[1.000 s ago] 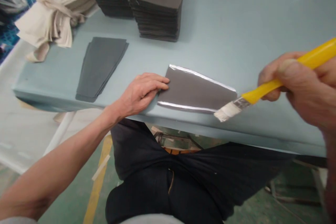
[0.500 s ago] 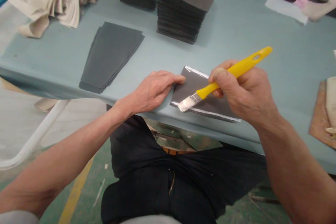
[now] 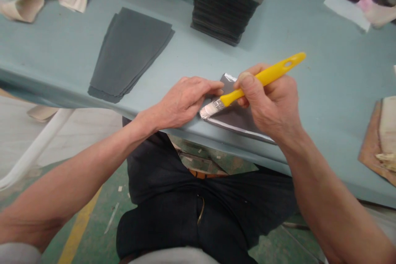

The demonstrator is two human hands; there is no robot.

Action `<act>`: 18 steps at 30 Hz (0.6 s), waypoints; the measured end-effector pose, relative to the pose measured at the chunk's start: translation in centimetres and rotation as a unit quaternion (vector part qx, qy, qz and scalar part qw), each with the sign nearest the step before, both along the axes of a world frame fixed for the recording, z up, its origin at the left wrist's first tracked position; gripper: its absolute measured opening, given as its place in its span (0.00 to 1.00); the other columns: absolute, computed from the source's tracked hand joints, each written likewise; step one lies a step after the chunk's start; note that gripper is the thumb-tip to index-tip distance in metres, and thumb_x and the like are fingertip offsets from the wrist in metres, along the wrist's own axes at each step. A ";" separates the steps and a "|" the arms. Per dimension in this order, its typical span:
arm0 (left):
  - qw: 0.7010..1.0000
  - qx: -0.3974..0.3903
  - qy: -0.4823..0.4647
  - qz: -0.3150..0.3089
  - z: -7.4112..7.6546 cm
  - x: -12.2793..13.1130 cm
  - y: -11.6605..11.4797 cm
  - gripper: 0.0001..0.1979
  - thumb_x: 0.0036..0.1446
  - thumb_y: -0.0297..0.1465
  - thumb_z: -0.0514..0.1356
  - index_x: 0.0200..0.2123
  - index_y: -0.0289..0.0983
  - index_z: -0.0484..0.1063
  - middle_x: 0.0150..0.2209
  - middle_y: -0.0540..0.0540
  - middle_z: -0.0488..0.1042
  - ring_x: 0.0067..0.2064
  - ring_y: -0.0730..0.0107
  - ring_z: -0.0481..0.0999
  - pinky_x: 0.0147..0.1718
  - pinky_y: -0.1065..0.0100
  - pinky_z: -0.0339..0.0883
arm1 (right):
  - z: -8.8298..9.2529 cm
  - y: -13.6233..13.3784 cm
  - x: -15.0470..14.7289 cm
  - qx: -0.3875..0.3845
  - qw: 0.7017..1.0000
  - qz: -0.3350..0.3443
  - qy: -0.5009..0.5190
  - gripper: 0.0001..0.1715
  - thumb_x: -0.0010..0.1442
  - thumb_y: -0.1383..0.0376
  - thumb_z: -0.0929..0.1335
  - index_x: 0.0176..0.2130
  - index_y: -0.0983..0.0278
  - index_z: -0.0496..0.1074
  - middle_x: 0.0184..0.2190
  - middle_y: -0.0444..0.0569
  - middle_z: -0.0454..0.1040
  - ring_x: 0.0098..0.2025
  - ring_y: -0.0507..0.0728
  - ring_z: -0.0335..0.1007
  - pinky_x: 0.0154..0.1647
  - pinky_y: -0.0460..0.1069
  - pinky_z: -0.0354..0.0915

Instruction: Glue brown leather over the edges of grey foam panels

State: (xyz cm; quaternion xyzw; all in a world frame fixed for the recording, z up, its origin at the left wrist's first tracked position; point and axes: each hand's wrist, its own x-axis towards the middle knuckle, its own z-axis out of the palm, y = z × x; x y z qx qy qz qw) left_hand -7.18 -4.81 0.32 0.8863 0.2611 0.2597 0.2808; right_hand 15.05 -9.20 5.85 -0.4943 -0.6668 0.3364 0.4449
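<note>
With my right hand gripping the brush, I have advanced to the panel's near-left corner; near-edge coating appears almost complete. Left hand: fingers extended, steadying.

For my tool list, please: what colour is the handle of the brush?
The brush handle is yellow, seen best in the head view.
</note>
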 end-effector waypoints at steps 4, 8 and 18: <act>1.000 -0.005 -0.011 -0.011 0.1 -0.2 0.3 0.25 0.70 0.24 0.51 0.66 0.41 0.71 0.59 0.46 0.83 0.61 0.61 0.81 0.64 0.55 0.70 | -0.4 -0.5 0.1 0.023 0.998 -0.033 0.038 0.29 0.70 0.40 0.72 0.32 0.61 0.77 0.25 0.42 0.71 0.24 0.48 0.67 0.23 0.46 0.64; 0.999 -0.018 -0.019 -0.026 0.4 -0.4 0.4 0.26 0.68 0.22 0.50 0.66 0.41 0.71 0.61 0.46 0.83 0.63 0.62 0.80 0.66 0.54 0.69 | -0.4 -1.8 1.5 0.032 0.993 -0.085 0.080 0.27 0.69 0.43 0.74 0.34 0.63 0.78 0.23 0.41 0.71 0.23 0.47 0.68 0.23 0.45 0.64; 0.999 -0.022 -0.022 -0.018 0.2 -0.5 0.4 0.22 0.71 0.22 0.50 0.61 0.38 0.75 0.61 0.43 0.82 0.63 0.63 0.79 0.68 0.55 0.68 | -0.4 -4.9 6.2 0.079 0.952 -0.236 0.178 0.31 0.57 0.35 0.78 0.30 0.58 0.76 0.19 0.38 0.64 0.18 0.50 0.61 0.18 0.48 0.64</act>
